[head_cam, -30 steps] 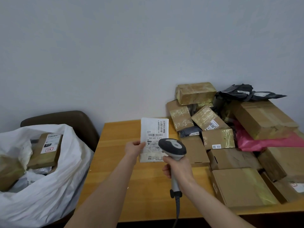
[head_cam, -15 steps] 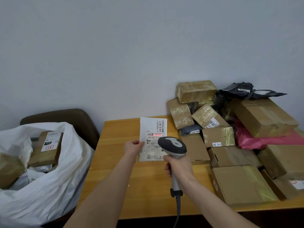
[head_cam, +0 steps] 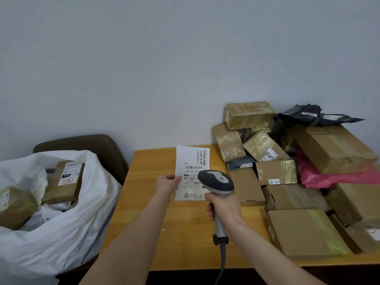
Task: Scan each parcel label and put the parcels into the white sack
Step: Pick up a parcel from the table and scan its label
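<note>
The left hand (head_cam: 167,183) pinches a flat white labelled parcel (head_cam: 192,171) upright above the wooden worktop (head_cam: 185,233), while the right hand (head_cam: 223,210) grips a grey handheld scanner (head_cam: 216,183) aimed at it. This looks like the scanning step. Next, the parcel should go left into the crumpled white plastic sack (head_cam: 61,233).

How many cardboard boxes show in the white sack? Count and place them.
2: a labelled box mid-sack, and a taped box at the left edge of the white sack. Others may be hidden underneath.

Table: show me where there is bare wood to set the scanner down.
Bare wood runs down the table's left half, from its left edge to the parcel pile, under both forearms. The right half is crowded, stacked to the wall.
</note>
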